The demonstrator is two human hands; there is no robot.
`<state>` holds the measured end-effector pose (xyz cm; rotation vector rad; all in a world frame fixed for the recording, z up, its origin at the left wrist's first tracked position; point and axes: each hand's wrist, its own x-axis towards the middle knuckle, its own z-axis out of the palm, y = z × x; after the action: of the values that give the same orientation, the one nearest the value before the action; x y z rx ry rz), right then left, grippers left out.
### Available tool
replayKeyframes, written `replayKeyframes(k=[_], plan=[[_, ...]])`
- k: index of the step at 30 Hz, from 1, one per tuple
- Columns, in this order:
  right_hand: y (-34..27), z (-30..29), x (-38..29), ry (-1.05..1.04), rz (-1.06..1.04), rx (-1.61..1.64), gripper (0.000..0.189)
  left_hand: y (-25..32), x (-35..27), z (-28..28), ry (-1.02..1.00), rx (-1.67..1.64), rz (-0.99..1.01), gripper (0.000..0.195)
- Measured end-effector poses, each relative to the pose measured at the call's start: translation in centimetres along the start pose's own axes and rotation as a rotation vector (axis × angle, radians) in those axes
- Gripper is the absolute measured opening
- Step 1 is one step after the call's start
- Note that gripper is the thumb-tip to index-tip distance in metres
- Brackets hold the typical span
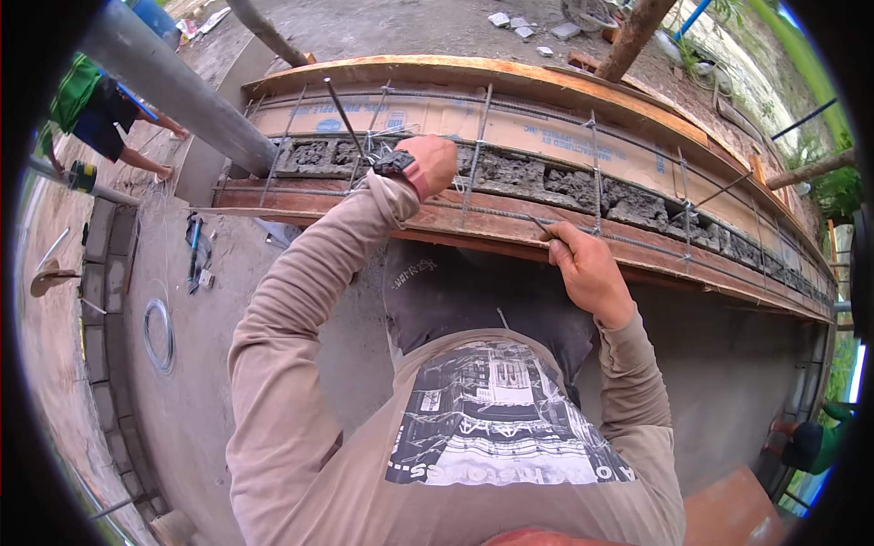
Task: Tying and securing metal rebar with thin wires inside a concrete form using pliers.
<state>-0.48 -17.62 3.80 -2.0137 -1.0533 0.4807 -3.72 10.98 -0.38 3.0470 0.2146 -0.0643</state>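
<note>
My left hand (pixel 431 164), a watch on its wrist, is curled over the formwork trough beside a steel stirrup (pixel 478 147). Thin tie wires (pixel 390 140) stick out around that wrist; the fingertips are hidden, so I cannot tell if they grip anything. My right hand (pixel 584 266) is closed around a thin dark metal tool (pixel 538 222), its tip pointing left over the near board (pixel 505 225). Ribbed rebars (pixel 628 240) run lengthwise through the stirrups. Below them lies a row of hollow concrete blocks (pixel 573 188) with rough mortar in the cells.
Printed cardboard (pixel 546 133) lines the far plank (pixel 437 63). An upright rebar (pixel 343 116) rises left of my left hand. A thick grey pipe (pixel 184 89) slants past the left end. A wire coil (pixel 158 334) lies on the floor. Other people (pixel 95 109) are at both sides.
</note>
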Motion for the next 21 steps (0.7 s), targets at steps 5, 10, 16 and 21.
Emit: replayKeyframes(k=[5, 10, 16, 21], plan=[[0.2, -1.2, -1.0, 0.061, 0.101, -0.099, 0.016, 2.9, 2.4, 2.8, -0.044, 0.095, 0.347, 0.020], [1.0, -1.0, -0.3, 0.014, 0.118, -0.136, 0.014, 2.1, 3.8, 3.4, -0.317, 0.135, 0.364, 0.020], [2.4, 0.1, 3.5, -0.031, -0.061, -0.242, 0.014, -1.9, 5.3, 6.4, -0.517, 0.276, 0.572, 0.023], [6.5, 0.8, 4.4, -0.070, -0.194, -0.479, 0.017, -0.6, 5.3, 3.4, -0.536, -0.102, 0.466, 0.028]])
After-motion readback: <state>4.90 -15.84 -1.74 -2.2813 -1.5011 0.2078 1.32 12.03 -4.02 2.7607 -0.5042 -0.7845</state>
